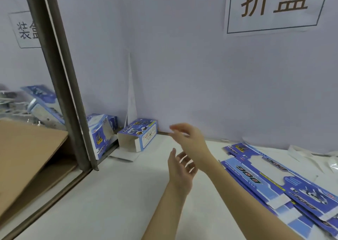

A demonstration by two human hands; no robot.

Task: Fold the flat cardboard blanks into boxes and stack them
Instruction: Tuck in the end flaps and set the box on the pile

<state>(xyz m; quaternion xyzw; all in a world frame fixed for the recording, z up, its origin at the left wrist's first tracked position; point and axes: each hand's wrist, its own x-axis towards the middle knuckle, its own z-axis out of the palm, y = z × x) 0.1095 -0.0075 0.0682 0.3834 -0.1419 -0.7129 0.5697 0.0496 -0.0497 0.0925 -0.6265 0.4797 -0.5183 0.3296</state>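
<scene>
- Cardboard blanks (285, 183) lay flat in a loose, fanned pile on the right side of the bench (109, 203), some overhanging each other and running out of frame at the lower right.
- Folded box (139, 134) sat at the back of the bench against the wall (182, 66), on its side, open end facing the camera, end flaps not tucked. Risk: counted as done while that end was unclosed, it would likely crush or skew under a stack.
- Second box (99, 135) stood upright just left of it, leaning at the metal post (60, 79); window cutout visible. The two boxes were near each other, not stacked. Risk: a stack started on a tilted box would probably topple toward the post.
- Left hand (180, 172) and right hand (190, 139) both hovered mid-bench, holding nothing, fingers (175, 128) apart and relaxed; right fingers motion-blurred.
- Right forearm crossed over the near-left edge of the pile. Risk: a sweep of that arm could drag the top blanks off or scatter the fan.
- Risk: grabbing from the fanned pile could lift two blanks at once, since the edges overlapped.
- Paper scraps (311, 155) lay on the bench behind the pile; these could get caught up with a blank.
- Brown cardboard sheet (27, 157) sat beyond the post, left, clear of the work.
</scene>
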